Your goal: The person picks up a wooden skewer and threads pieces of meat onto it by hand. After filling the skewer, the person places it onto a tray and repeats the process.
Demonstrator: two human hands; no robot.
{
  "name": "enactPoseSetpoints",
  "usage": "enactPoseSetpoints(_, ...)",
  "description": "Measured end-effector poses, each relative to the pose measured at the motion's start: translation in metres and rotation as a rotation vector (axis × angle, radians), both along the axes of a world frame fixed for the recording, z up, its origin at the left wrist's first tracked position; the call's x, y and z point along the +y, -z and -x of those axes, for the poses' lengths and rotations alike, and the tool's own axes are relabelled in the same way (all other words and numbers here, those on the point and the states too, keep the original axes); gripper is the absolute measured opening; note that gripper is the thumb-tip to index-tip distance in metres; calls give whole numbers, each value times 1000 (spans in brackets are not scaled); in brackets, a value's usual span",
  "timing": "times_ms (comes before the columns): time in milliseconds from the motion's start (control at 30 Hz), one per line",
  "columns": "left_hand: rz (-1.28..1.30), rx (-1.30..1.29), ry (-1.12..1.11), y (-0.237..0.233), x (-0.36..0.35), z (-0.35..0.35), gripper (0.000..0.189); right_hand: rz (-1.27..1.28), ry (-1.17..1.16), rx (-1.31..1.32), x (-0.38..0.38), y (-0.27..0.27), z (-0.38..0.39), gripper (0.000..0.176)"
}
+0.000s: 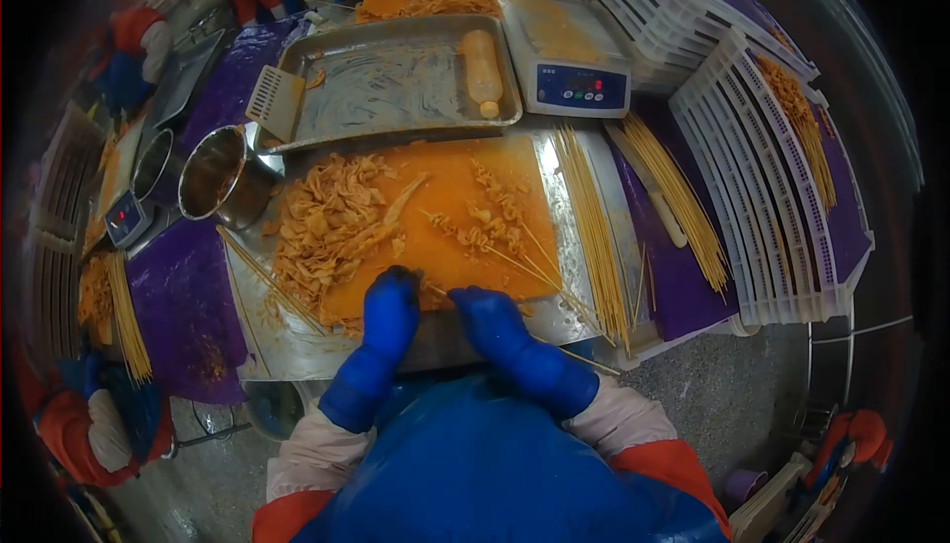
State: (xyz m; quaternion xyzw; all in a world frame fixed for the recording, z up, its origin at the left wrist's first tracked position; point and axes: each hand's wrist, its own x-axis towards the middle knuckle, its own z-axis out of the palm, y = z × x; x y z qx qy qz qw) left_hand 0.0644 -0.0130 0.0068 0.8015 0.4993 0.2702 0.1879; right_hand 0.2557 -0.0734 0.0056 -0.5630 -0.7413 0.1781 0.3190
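My left hand [393, 314], in a blue glove, is closed at the front edge of the orange board [460, 162], with its fingertips at a small food piece [433, 289]. My right hand [490, 320], also blue-gloved, is closed on a thin wooden skewer [584, 357], whose bare end sticks out to the lower right. The tip of this skewer is hard to make out between the hands. A heap of seasoned, folded food strips [332, 222] covers the board's left side. Right of it lie skewers with threaded strips [480, 236], their bare ends pointing to the lower right.
Bare skewers [592, 226] lie right of the board, near a knife [665, 212] and more skewers [683, 202]. Behind stand a metal tray [386, 73] with a bottle [482, 68] and a scale [579, 88]. A metal pot [226, 179] is left, white racks [757, 187] right. Co-workers surround the tables.
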Motion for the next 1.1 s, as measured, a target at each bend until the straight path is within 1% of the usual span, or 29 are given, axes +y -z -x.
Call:
enactPoseSetpoints(67,32,-164,-2,-1,5,-4,20,-41,41,-8,-3,10,-14,22)
enactPoseSetpoints(167,167,-210,-159,-3,3,-1,20,-27,64,3,-16,1,-35,24)
enactPoseSetpoints(267,73,-187,-51,1,-1,0,17,2,66,32,-23,4,-38,25)
enactPoseSetpoints(367,125,-21,-66,0,3,-3,14,-22,30,35,-22,0,-37,25)
enactPoseSetpoints(467,44,-119,-41,10,4,-4,11,-13,-33,14,-21,0,-39,25)
enactPoseSetpoints(567,41,-136,-42,5,2,-7,11,-16,-2,-78,-21,-1,-35,24)
enactPoseSetpoints(667,61,-133,-96,-1,-3,-9,12,17,22,-124,-23,-19,-30,23)
enactPoseSetpoints(767,99,-80,-68,4,-7,-9,13,99,50,-192,-20,-25,-23,23)
enactPoseSetpoints(867,51,-50,-26,6,-9,-11,12,92,49,-173,-9,-14,-12,24)
enactPoseSetpoints(967,-33,14,-20,-1,-11,-11,10,38,78,-37,-5,1,-16,24)
enactPoseSetpoints(1067,-97,73,-43,1,-13,-11,9,12,53,23,-10,5,-22,25)
enactPoseSetpoints(1100,-76,55,-50,1,-13,-11,10,18,52,30,-14,5,-25,25)
